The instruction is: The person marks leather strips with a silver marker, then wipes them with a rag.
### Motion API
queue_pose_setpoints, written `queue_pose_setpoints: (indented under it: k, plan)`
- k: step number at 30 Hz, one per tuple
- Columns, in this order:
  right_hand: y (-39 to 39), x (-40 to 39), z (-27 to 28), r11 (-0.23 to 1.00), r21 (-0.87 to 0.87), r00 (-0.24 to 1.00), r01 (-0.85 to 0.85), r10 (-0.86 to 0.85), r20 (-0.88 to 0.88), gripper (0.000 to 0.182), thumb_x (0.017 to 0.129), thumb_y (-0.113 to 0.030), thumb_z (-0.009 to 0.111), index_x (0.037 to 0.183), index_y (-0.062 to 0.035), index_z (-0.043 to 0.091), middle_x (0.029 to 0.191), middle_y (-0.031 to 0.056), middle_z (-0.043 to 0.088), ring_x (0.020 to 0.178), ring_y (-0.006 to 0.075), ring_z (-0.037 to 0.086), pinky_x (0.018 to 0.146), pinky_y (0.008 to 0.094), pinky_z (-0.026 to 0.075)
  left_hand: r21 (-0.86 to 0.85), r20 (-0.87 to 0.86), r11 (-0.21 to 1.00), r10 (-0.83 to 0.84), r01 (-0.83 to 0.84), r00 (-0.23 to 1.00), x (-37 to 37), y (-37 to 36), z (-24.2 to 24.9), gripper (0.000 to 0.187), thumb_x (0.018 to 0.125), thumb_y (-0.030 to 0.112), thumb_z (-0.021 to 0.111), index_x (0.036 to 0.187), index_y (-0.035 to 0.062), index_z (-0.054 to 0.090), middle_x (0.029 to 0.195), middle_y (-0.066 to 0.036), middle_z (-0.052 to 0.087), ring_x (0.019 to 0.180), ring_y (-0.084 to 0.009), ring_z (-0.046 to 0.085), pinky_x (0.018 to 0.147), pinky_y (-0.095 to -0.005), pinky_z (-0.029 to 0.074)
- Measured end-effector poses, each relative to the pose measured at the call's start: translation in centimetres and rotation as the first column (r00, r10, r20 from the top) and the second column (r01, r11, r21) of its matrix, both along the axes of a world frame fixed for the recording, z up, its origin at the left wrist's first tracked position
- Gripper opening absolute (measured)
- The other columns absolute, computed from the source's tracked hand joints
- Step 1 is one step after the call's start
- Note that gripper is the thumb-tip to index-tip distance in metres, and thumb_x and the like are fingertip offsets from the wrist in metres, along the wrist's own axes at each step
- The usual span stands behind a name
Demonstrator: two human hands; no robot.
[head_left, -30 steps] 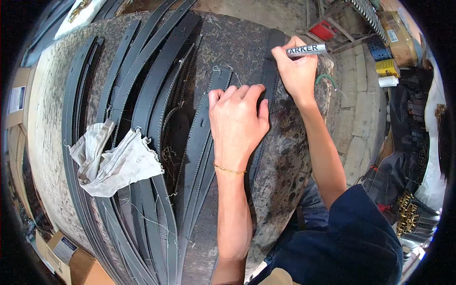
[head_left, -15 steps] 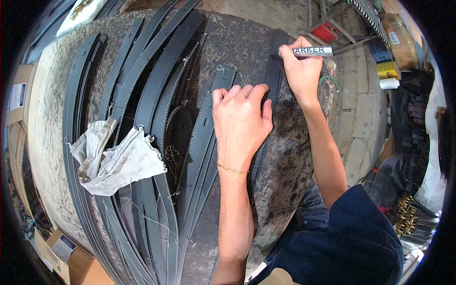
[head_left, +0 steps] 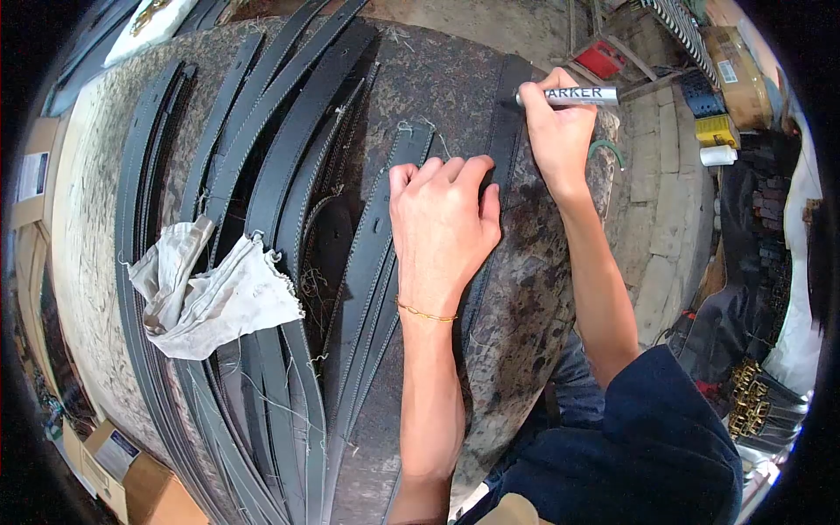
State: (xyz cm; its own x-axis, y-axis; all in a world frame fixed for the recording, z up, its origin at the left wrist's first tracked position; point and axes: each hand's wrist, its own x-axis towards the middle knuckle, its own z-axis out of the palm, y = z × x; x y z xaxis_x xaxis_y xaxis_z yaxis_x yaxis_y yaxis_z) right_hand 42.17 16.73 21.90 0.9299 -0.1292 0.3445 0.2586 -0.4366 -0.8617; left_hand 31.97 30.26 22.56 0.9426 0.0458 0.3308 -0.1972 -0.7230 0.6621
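Observation:
My right hand grips a silver marker lettered "ARKER". The marker's tip is at the right edge of a black leather strap lying lengthwise on the worn table. Curled fingers of my left hand press down between this strap and another stitched black strap with punched holes; the fingertips are hidden beneath the hand. A thin gold bracelet circles my left wrist. Loose threads trail from the end of the holed strap.
Many black stitched straps lie in bunches on the left, with a crumpled white cloth on top. Cardboard boxes stand at lower left. Off the right side are a white spool, a yellow box and brass buckles.
My right hand and the marker have shifted very slightly to the right. The left hand stays almost where it was on the straps.

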Motion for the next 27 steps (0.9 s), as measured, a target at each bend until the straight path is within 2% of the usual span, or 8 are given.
queue_pose_setpoints:
  k: [5, 10, 12, 13, 17, 21, 25, 27]
  plan:
    - [0.2, 0.0, 0.2, 0.998, -0.060, 1.000, -0.010, 0.010, 0.001, 0.025, 0.079, -0.013, 0.068, 0.065, -0.0016, 0.051, 0.055, -0.0008, 0.050, 0.056, 0.0062, 0.043, 0.051, 0.0277, 0.039, -0.002, -0.006, 1.000, 0.000, 0.000, 1.000, 0.0, 0.0, 0.0, 0.016, 0.076, 0.015, 0.073, 0.091, 0.0111, 0.070, 0.067, -0.003, 0.058, 0.069, -0.0223, 0.057, 0.076, -0.0374, 0.038]
    - [-0.2, 0.3, -0.1, 0.999, 0.050, 1.000, -0.020, 0.019, 0.021, 0.022, 0.079, -0.010, 0.067, 0.065, -0.0023, 0.053, 0.057, -0.0027, 0.051, 0.057, 0.0054, 0.043, 0.051, 0.0270, 0.037, -0.001, -0.008, 1.000, 0.001, -0.001, 1.000, 0.0, 0.0, 0.1, 0.016, 0.076, 0.015, 0.073, 0.091, 0.0106, 0.070, 0.066, -0.003, 0.058, 0.068, -0.0222, 0.056, 0.076, -0.0374, 0.038]
    - [-0.6, 0.7, 0.2, 0.881, 0.473, 0.992, -0.005, 0.065, -0.110, 0.015, 0.087, -0.009, 0.066, 0.075, -0.0032, 0.059, 0.062, -0.0010, 0.055, 0.055, 0.0049, 0.048, 0.051, 0.0209, 0.038, -0.004, -0.006, 1.000, 0.002, -0.002, 1.000, 0.0, 0.0, 0.1, 0.016, 0.076, 0.015, 0.074, 0.091, 0.0105, 0.070, 0.066, -0.003, 0.057, 0.068, -0.0221, 0.056, 0.076, -0.0373, 0.038]
    - [-0.7, 1.1, 0.5, 0.820, 0.572, 0.996, 0.012, 0.039, -0.077, 0.013, 0.089, -0.010, 0.067, 0.081, -0.0027, 0.060, 0.066, 0.0008, 0.057, 0.056, 0.0058, 0.050, 0.051, 0.0206, 0.039, -0.004, -0.006, 1.000, 0.005, -0.005, 1.000, 0.0, 0.0, 0.1, 0.016, 0.076, 0.015, 0.074, 0.092, 0.0103, 0.071, 0.066, -0.003, 0.057, 0.067, -0.0219, 0.056, 0.076, -0.0372, 0.038]
    - [-0.7, 3.7, 1.6, 0.697, 0.717, 0.994, -0.026, -0.061, 0.095, 0.016, 0.091, -0.014, 0.071, 0.096, -0.0003, 0.064, 0.078, 0.0052, 0.061, 0.061, 0.0075, 0.053, 0.052, 0.0225, 0.044, -0.006, 0.007, 1.000, -0.005, 0.005, 1.000, 0.0, 0.0, 0.1, 0.017, 0.076, 0.014, 0.074, 0.092, 0.0103, 0.071, 0.066, -0.003, 0.057, 0.067, -0.0216, 0.056, 0.076, -0.0370, 0.039]
    - [-1.4, 6.2, 0.9, 0.776, 0.629, 0.997, 0.049, -0.079, 0.020, 0.018, 0.090, -0.016, 0.073, 0.098, -0.0013, 0.067, 0.076, 0.0034, 0.061, 0.062, 0.0068, 0.053, 0.054, 0.0210, 0.044, 0.002, 0.005, 1.000, 0.001, -0.001, 1.000, -0.1, 0.0, 0.0, 0.017, 0.076, 0.014, 0.075, 0.093, 0.0108, 0.072, 0.065, -0.002, 0.056, 0.066, -0.0214, 0.055, 0.076, -0.0368, 0.039]
    - [-1.6, 5.5, -0.6, 0.922, 0.143, 0.931, 0.361, -0.364, -0.007, 0.048, 0.090, -0.035, 0.066, 0.074, 0.0095, 0.063, 0.063, 0.0158, 0.065, 0.061, 0.0239, 0.062, 0.065, 0.0437, 0.048, 0.024, -0.022, 1.000, -0.002, 0.003, 1.000, 0.0, 0.0, 0.2, 0.017, 0.077, 0.015, 0.075, 0.093, 0.0111, 0.072, 0.064, -0.002, 0.056, 0.065, -0.0213, 0.055, 0.076, -0.0368, 0.039]
    - [-1.2, 4.7, 0.1, 0.924, 0.061, 0.925, 0.378, -0.379, 0.012, 0.045, 0.089, -0.033, 0.066, 0.074, 0.0090, 0.063, 0.064, 0.0178, 0.065, 0.061, 0.0253, 0.064, 0.066, 0.0433, 0.049, 0.020, -0.020, 1.000, -0.003, 0.004, 1.000, 0.0, -0.1, 0.1, 0.017, 0.077, 0.015, 0.075, 0.093, 0.0112, 0.072, 0.064, -0.002, 0.056, 0.065, -0.0214, 0.055, 0.076, -0.0368, 0.039]
